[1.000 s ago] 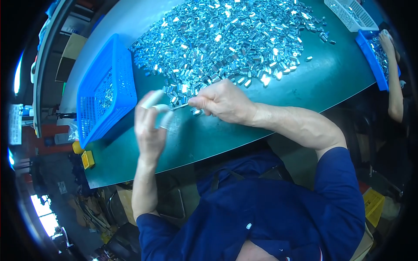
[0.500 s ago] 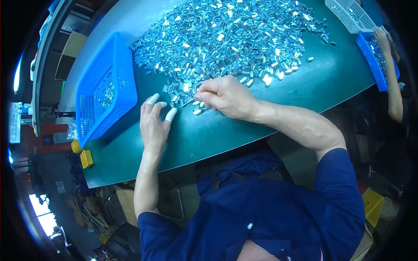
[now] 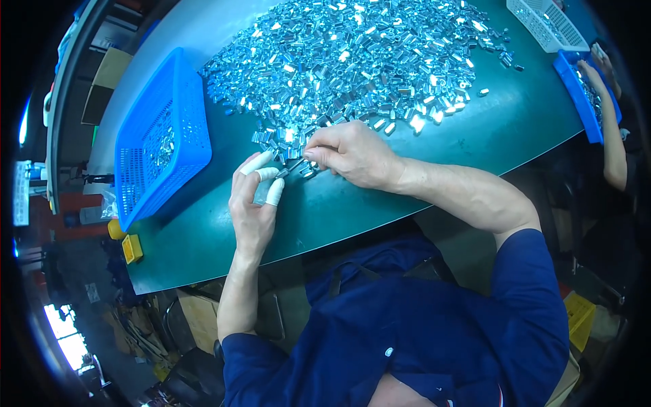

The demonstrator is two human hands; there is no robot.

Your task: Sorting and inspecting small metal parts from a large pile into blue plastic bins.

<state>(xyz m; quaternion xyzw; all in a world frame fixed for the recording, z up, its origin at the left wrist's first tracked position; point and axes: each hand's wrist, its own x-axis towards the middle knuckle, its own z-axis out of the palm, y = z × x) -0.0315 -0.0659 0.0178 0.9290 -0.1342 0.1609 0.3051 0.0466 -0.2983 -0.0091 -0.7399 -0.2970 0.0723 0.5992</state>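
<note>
My left hand (image 3: 252,203), with white covers on thumb and two fingers, pinches a small shiny metal piece (image 3: 282,173) just above the green table (image 3: 352,203). From the right, my right hand (image 3: 356,154) grips a thin metal rod (image 3: 296,164) between thumb and forefinger. The rod's tip points at the piece in my left hand; whether it enters the piece is too small to tell. Under and beside my right fingers lie a few loose metal pieces (image 3: 308,171). Beyond both hands spreads a large heap of similar short metal pieces (image 3: 352,64).
A blue basket (image 3: 193,146) with some metal pieces inside stands to the left. Small yellow containers (image 3: 133,249) sit at the table's left edge. At the far right are a white basket (image 3: 542,26) and a blue bin (image 3: 566,68), with another person's hands (image 3: 597,74) at the bin.
My left hand has moved right and closed its fingers on a metal piece near the rod's tip. The right hand stays nearly in place, still holding the rod.
</note>
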